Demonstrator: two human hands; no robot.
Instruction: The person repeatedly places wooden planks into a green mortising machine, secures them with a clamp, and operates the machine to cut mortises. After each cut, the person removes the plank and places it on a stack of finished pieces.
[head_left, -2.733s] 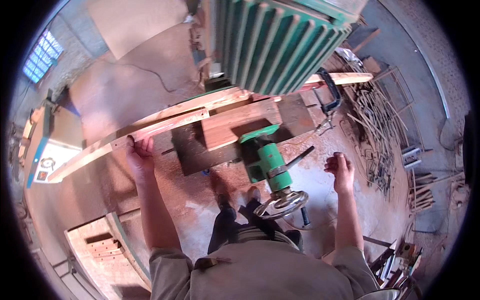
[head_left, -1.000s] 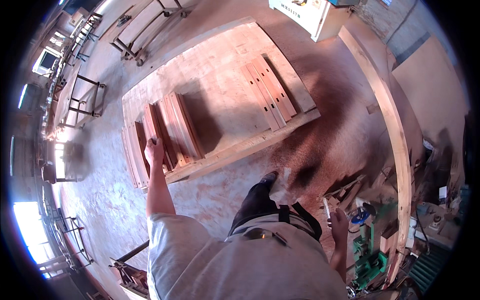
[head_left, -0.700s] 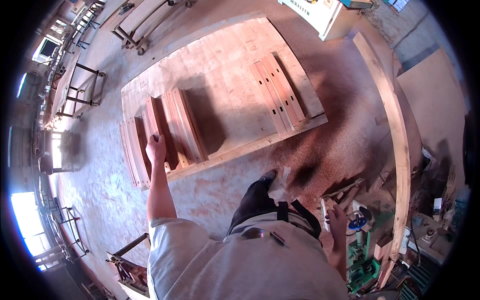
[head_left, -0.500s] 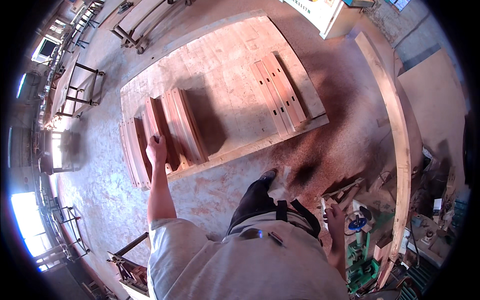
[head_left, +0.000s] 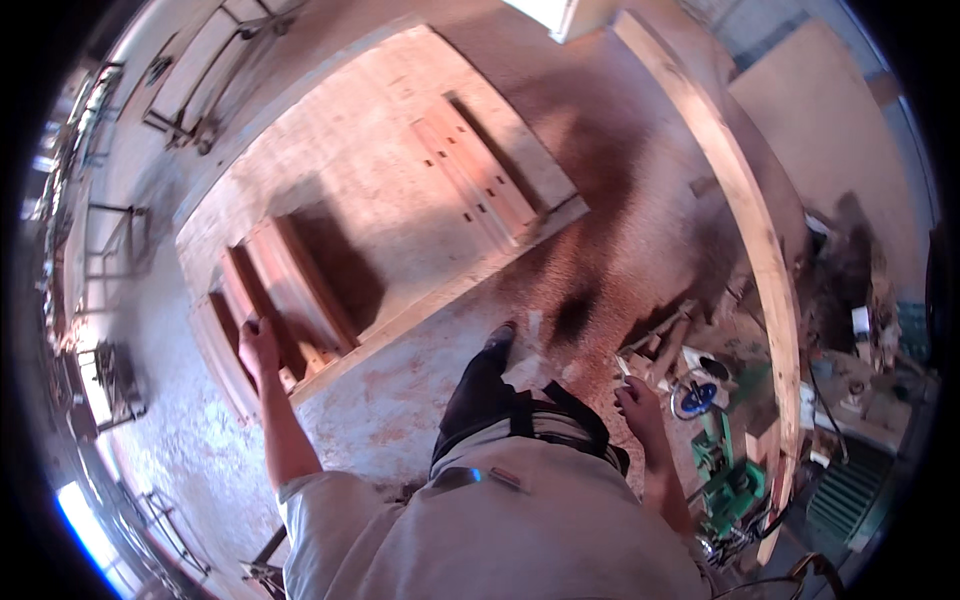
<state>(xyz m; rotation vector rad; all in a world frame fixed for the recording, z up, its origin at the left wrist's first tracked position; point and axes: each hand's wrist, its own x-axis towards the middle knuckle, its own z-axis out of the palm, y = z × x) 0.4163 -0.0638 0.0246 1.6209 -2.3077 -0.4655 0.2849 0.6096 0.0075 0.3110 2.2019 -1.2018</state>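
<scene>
My left hand (head_left: 258, 350) is closed on a reddish wooden board (head_left: 238, 280), at its left edge toward the near end. This board lies among several similar boards on a wide pale wooden panel. Just right of it is a group of long boards (head_left: 300, 275) lying side by side; to its left, more boards (head_left: 222, 350) lie partly behind my hand and forearm. My right hand (head_left: 638, 408) is held low at my right side with curled fingers. A small pale thing shows at its fingertips, too small to name.
The panel (head_left: 360, 120) also bears slotted boards (head_left: 475, 175) at its right end. A long timber beam (head_left: 735, 190) stretches along my right. Near my right hand stands a green machine (head_left: 725, 470) with a blue handwheel (head_left: 693, 398). A wheeled rack (head_left: 205, 100) stands far left.
The whole view has turned, and the panel with its boards now appears farther left and lower. My left hand stays on the board. My right hand sits slightly higher in the picture.
</scene>
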